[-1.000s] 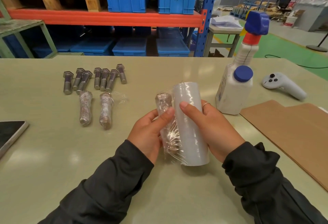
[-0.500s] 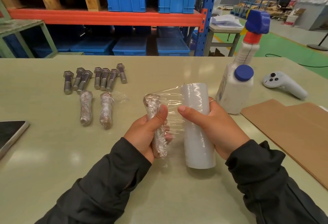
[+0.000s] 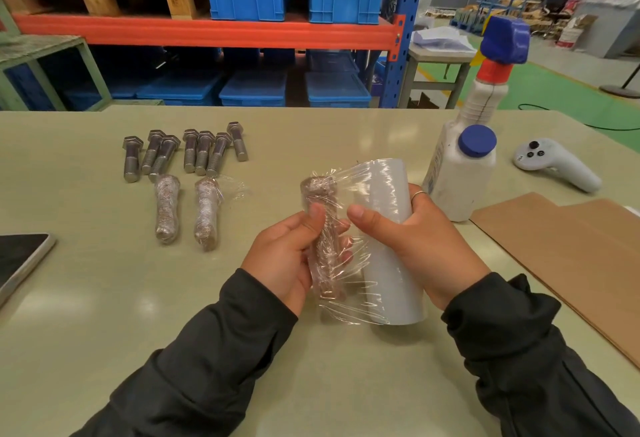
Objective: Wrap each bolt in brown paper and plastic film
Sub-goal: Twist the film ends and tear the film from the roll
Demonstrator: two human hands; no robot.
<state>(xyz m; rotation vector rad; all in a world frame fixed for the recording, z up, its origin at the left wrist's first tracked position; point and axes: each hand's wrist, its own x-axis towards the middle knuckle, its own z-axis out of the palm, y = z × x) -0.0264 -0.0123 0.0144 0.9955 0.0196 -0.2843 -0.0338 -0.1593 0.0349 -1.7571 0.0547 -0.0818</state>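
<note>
Near the middle of the bench point(image 3: 104, 298), the left hand point(image 3: 284, 256) has its grip closed around a paper-wrapped bolt point(image 3: 323, 239), thumb pressed on the front and fingers curled behind, the bolt standing roughly upright with its head at 12 o'clock. At 3 o'clock from it, just beside, the right hand point(image 3: 415, 242) has its grip closed around a roll of plastic film point(image 3: 388, 225), thumb across the front, a ring on one finger; the roll's lower end looks to sit on or just above the bench. A sheet of clear film stretches from the roll to the bolt and clings around it, wrinkled. At 10 o'clock from the hands, two finished wrapped bolts point(image 3: 167, 208) lie side by side, the right-hand one with a loose tail of film. Beyond them, toward 11 o'clock, seven bare bolts point(image 3: 188, 152) lie in a loose row, heads pointing away. At 2 o'clock stands a white spray bottle point(image 3: 460, 173) with a blue cap and blue trigger head, and past it lies a white handheld controller point(image 3: 554, 163). Brown paper sheets point(image 3: 571, 249) lie at 3 o'clock. A tablet's corner point(image 3: 20, 256) shows at 9 o'clock.
</note>
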